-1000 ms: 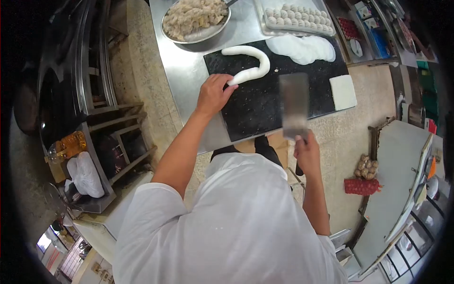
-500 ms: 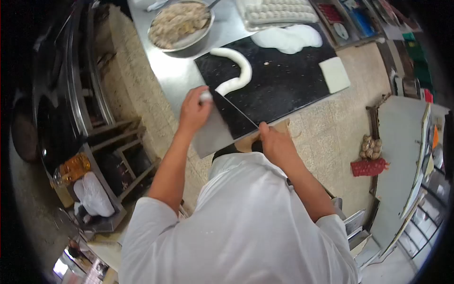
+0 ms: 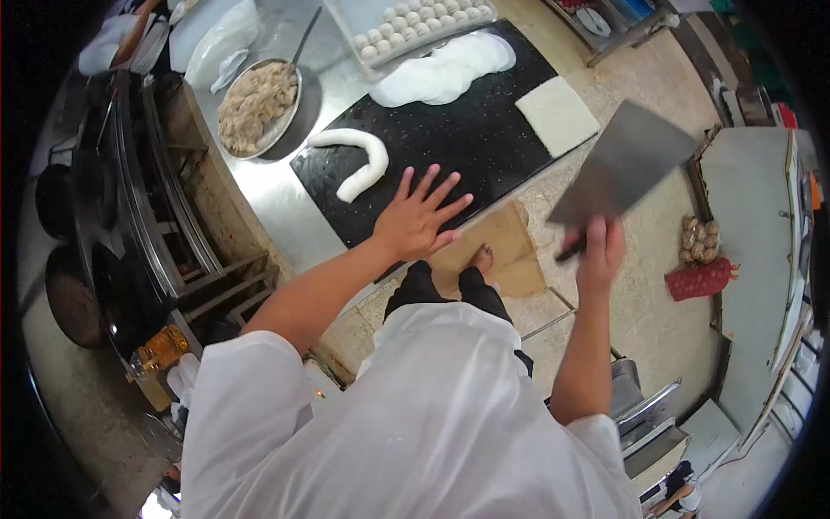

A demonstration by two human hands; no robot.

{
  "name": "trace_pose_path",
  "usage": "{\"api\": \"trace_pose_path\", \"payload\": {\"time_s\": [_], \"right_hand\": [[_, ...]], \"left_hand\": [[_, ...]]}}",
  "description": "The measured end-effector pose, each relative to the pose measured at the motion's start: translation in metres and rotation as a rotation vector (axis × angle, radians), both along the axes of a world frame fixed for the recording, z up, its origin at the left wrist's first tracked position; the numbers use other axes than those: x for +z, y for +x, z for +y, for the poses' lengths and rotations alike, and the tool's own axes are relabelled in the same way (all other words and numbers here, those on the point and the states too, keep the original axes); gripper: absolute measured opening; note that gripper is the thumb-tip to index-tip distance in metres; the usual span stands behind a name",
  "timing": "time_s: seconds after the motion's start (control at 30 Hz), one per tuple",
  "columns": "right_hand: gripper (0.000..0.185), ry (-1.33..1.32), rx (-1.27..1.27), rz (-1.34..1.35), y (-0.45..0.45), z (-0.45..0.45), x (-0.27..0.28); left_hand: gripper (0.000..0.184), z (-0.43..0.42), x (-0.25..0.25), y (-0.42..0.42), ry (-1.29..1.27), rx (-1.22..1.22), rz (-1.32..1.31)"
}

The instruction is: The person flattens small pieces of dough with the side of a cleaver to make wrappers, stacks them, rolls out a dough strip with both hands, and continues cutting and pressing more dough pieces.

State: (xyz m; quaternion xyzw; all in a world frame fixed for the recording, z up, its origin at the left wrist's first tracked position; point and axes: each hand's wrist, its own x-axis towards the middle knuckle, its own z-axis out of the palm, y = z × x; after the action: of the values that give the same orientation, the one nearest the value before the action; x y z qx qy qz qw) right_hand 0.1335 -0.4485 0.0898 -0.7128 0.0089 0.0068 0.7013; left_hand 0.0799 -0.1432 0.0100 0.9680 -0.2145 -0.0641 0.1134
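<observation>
My left hand [image 3: 413, 222] is open over the near part of the black work surface [image 3: 458, 147], its fingers spread. Whether anything lies under the palm is hidden. Wrapped around the handle of a broad cleaver [image 3: 629, 160], my right hand [image 3: 598, 251] holds it raised off to the right, beyond the board's edge. A curved rope of white dough [image 3: 373, 156] lies on the board to the left of my left hand. Farther back, thin white dough rounds [image 3: 445, 69] overlap in a pile. A folded white cloth-like square [image 3: 558, 117] sits at the board's right corner.
A metal bowl of minced filling [image 3: 259, 108] with a spoon stands at the back left. Behind the board is a tray [image 3: 346, 26] with rows of small white balls. Woks [image 3: 76, 294] line the left side. Another person's arm [image 3: 134, 39] shows at upper left.
My right hand has lifted the cleaver from the board and swung it right. My left hand has let go of a small white piece and moved right, fingers now spread.
</observation>
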Motion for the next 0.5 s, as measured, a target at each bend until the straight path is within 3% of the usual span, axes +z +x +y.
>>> {"api": "trace_pose_path", "payload": {"time_s": [0.07, 0.13, 0.27, 0.33, 0.4, 0.43, 0.47, 0.5], "right_hand": [[0.025, -0.021, -0.075, 0.106, 0.050, 0.016, -0.050], [0.024, 0.118, -0.102, 0.631, 0.080, 0.024, -0.085], [0.026, 0.094, -0.109, 0.688, 0.052, 0.023, -0.083], [0.032, -0.429, 0.235, 0.578, 0.015, 0.020, -0.069], [0.039, -0.431, 0.452, 0.691, -0.030, 0.035, -0.045], [0.042, -0.476, 0.625, 0.364, -0.059, 0.033, -0.086], [0.046, -0.509, 0.778, 0.036, -0.086, 0.030, -0.128], [0.046, -0.505, 0.775, 0.050, -0.092, 0.039, -0.124]], "left_hand": [[0.063, -0.002, 0.002, 0.018, -0.006, -0.064, -0.005], [0.065, -0.010, 0.005, 0.029, -0.017, 0.012, -0.022], [0.068, -0.007, -0.007, 0.035, -0.046, 0.071, -0.028], [0.068, -0.006, -0.001, 0.035, -0.098, 0.088, 0.015], [0.069, -0.005, 0.012, 0.034, -0.226, 0.092, -0.113], [0.070, 0.000, 0.008, 0.030, -0.180, -0.091, -0.173], [0.070, 0.004, 0.003, 0.021, -0.180, -0.094, -0.158], [0.070, 0.008, -0.004, 0.011, -0.160, -0.189, -0.090]]}}
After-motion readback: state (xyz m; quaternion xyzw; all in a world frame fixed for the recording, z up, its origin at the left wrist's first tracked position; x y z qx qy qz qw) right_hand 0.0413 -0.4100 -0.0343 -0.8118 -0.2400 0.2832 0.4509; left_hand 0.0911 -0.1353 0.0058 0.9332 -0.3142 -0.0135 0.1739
